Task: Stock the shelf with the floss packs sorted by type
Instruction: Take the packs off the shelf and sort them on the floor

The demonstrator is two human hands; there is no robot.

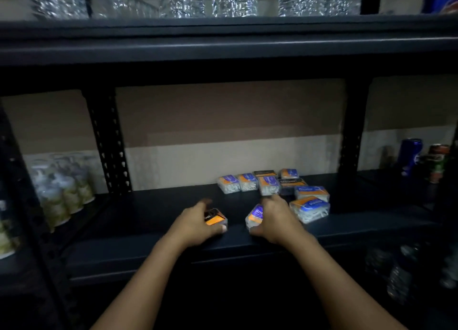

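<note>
Low centre of frame, my left hand [195, 224] grips a black-and-orange floss pack [215, 218] and my right hand [275, 220] grips a blue-and-orange floss pack [255, 217], both on the dark shelf [158, 210]. Beyond, right of centre, the other floss packs [275, 188] sit clustered.

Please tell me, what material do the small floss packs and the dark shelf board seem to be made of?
The small clear floss packs with orange-and-blue labels look like glossy transparent plastic: white picks show through the walls. The dark shelf board seems matte painted metal, like its perforated upright, though coated wood is possible.
</note>
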